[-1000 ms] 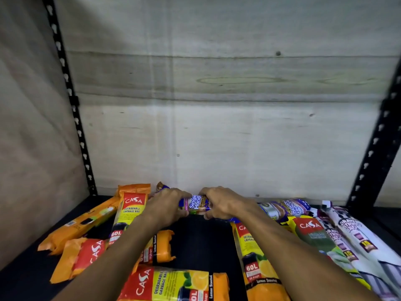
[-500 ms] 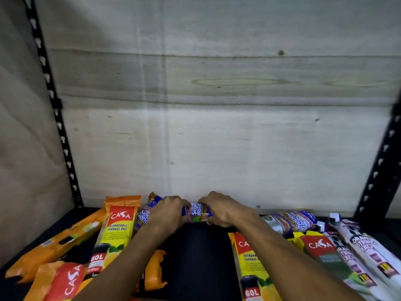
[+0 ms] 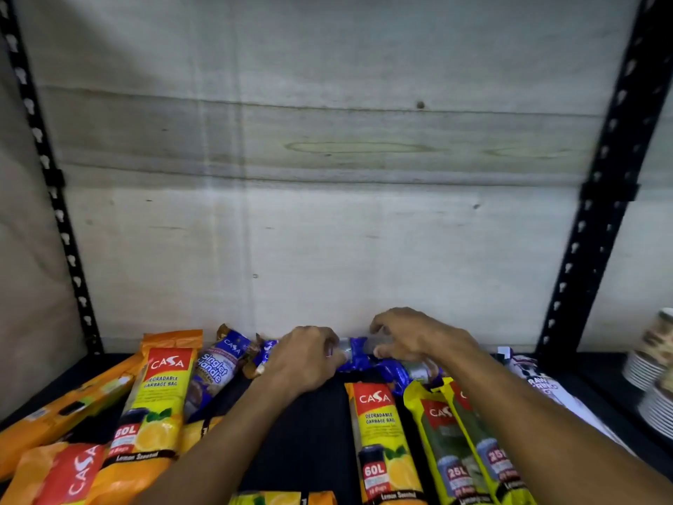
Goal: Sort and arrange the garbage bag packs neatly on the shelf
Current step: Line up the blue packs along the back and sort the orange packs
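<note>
Both hands reach to the back of the shelf [image 3: 309, 431], where a blue pack [image 3: 351, 353] lies crosswise against the wooden back panel [image 3: 327, 231]. The left hand [image 3: 304, 359] rests on the pack's left end, fingers curled down over it and pressed together. The right hand [image 3: 415, 337] hovers at the pack's 3 o'clock, its fingers [image 3: 380, 324] bent and slightly spread, arched above the wrapper; whether they touch it cannot be told.

At 9 o'clock from the left hand a blue handle-bag pack [image 3: 215, 373] lies tilted, beside an orange 60L pack [image 3: 156, 406]. At 5 o'clock from the hands lie another orange 60L pack [image 3: 382, 439] and two yellow-green 25L packs [image 3: 462, 450]. The shelf is dark, framed by black perforated uprights [image 3: 597, 220]. Stacked plates [image 3: 652, 388] stand at far right.
</note>
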`<state>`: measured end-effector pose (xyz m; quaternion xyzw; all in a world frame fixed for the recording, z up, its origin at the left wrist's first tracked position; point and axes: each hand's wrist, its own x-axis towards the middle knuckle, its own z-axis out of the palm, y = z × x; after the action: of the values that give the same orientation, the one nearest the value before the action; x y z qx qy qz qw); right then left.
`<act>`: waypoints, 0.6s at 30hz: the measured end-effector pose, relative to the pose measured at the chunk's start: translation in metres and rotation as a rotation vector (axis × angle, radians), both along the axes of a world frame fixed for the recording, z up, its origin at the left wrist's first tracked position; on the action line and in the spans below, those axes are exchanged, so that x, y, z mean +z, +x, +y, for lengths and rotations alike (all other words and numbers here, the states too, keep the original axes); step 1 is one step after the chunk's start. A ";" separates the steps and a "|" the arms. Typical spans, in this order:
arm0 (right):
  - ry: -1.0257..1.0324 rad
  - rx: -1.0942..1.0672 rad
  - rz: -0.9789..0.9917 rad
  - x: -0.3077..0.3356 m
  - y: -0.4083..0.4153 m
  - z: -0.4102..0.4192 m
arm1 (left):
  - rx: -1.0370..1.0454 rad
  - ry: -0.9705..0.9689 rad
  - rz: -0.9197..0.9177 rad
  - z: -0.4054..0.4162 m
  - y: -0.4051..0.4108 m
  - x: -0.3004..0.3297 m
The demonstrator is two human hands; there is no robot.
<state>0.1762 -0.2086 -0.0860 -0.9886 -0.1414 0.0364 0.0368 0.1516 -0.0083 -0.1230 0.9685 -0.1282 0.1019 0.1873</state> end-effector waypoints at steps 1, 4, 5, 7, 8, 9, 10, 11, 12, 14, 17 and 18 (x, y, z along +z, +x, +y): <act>-0.001 -0.023 0.019 0.000 -0.003 -0.013 | -0.024 -0.036 0.030 -0.010 0.000 0.000; -0.014 -0.063 0.066 0.000 -0.009 -0.045 | -0.071 -0.078 0.115 -0.036 0.003 -0.003; -0.017 -0.068 0.078 0.001 -0.011 -0.053 | -0.079 -0.076 0.136 -0.044 0.004 -0.004; 0.003 -0.084 0.122 0.001 -0.014 -0.067 | -0.104 -0.068 0.163 -0.057 0.006 -0.007; 0.012 -0.094 0.149 0.001 -0.015 -0.072 | -0.121 -0.070 0.181 -0.062 0.007 -0.007; 0.013 -0.099 0.169 0.001 -0.015 -0.077 | -0.140 -0.072 0.197 -0.068 0.008 -0.008; 0.007 -0.104 0.182 0.000 -0.014 -0.083 | -0.156 -0.071 0.206 -0.073 0.009 -0.010; 0.006 -0.105 0.185 -0.002 -0.012 -0.088 | -0.166 -0.069 0.208 -0.078 0.011 -0.011; 0.011 -0.106 0.188 -0.003 -0.011 -0.092 | -0.172 -0.064 0.213 -0.081 0.013 -0.013; 0.026 -0.095 0.184 -0.006 -0.007 -0.099 | -0.178 -0.059 0.223 -0.085 0.018 -0.015; 0.057 -0.080 0.170 -0.010 -0.003 -0.105 | -0.181 -0.065 0.249 -0.087 0.029 -0.015; 0.068 -0.081 0.167 -0.011 -0.002 -0.106 | -0.187 -0.064 0.253 -0.087 0.032 -0.014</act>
<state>0.1741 -0.3141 -0.0967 -0.9852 -0.0988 0.1122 0.0836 0.1836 -0.0951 -0.1366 0.9511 -0.1898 -0.0349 0.2413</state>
